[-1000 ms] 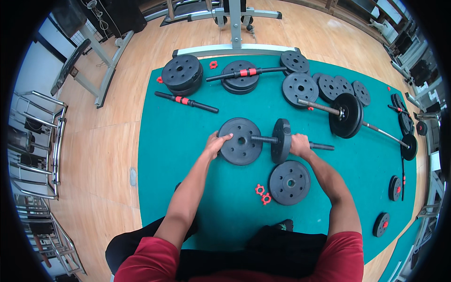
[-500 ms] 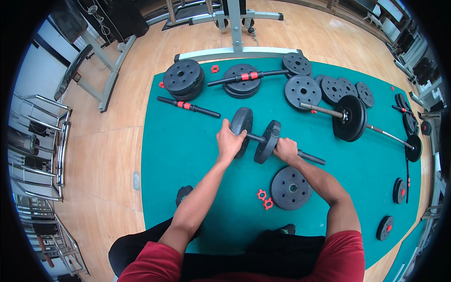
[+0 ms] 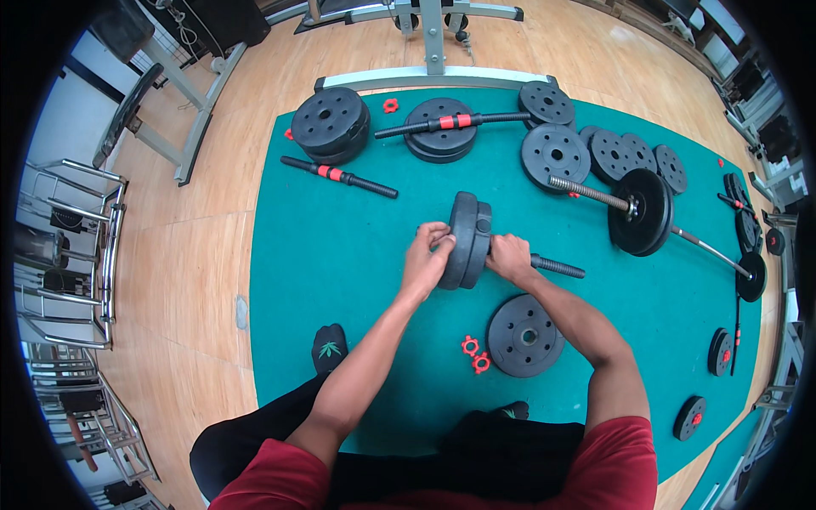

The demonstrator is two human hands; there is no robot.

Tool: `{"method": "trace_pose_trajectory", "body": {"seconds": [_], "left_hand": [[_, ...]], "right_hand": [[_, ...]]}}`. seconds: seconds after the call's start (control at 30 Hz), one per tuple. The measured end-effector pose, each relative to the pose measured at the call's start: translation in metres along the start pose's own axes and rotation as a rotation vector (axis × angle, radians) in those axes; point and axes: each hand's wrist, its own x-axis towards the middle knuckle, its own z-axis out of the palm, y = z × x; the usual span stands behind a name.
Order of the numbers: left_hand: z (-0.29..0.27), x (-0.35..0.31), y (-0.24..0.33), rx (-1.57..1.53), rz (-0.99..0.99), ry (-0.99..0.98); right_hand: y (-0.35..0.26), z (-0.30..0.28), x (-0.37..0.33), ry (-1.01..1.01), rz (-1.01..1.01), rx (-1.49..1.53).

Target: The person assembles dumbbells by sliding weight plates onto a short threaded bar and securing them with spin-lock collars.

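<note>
My right hand [image 3: 511, 257] is wrapped round a black dumbbell bar, whose threaded end [image 3: 558, 266] sticks out to the right. Two black weight plates sit on the bar, face against face. My left hand [image 3: 428, 262] grips the outer weight plate [image 3: 461, 241] from its left side, thumb and fingers bent against it. The inner weight plate [image 3: 483, 242] is right beside my right hand. The bar's left end is hidden behind my left hand and the plate. Below lie a flat weight plate [image 3: 525, 337] and two red star-shaped collars [image 3: 470, 345].
A green mat [image 3: 297, 246] covers the floor. Farther off are a plate stack [image 3: 326, 123], a loose red-and-black dumbbell bar [image 3: 338, 175], another bar [image 3: 455, 122] resting on plates, and a loaded barbell [image 3: 639, 211]. My socked foot [image 3: 330, 347] stands on the mat's left.
The outer plate has slid along the bar to meet the inner one, closing the gap between them. My left hand has moved right with it.
</note>
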Motion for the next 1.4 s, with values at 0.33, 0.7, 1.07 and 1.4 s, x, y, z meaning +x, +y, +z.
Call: {"method": "trace_pose_trajectory", "body": {"seconds": [0.33,0.7,1.07,1.4], "left_hand": [[-0.009,0.045,0.016,1.589,0.374,-0.573],[-0.035,0.064,-0.001,1.429,0.249,-0.561],[-0.031,0.072,-0.004,1.405,0.26,-0.515],[-0.032,0.066,-0.004,1.392,0.251,-0.495]], "right_hand": [[0.008,-0.004,-0.007,-0.043,0.02,-0.023],[-0.009,-0.011,0.015,0.018,-0.166,-0.119],[0.0,-0.01,-0.053,0.491,-0.158,-0.006],[-0.042,0.072,-0.167,-0.191,-0.768,-0.064]]}}
